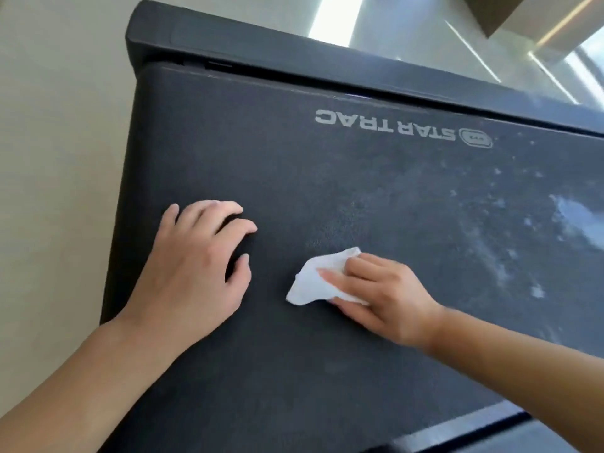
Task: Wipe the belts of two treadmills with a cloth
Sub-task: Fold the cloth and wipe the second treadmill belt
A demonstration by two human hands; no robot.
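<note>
A pale beige floor (55, 132) fills the left side, smooth and evenly lit, with no visible seams. At the top right the floor turns glossy (408, 37) and mirrors bright light: one broad white streak (336, 18) near the top centre and several thin slanted lines (474, 50) further right. A brown, box-like shape (496, 11) juts in at the upper right corner; what it is cannot be told. Strong daylight glare (593, 63) washes the far right edge

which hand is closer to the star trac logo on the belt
Left, by a small margin. The left hand rests on the belt below and left of the STAR TRAC logo; the right hand, pressing the cloth, lies farther below it.
</note>
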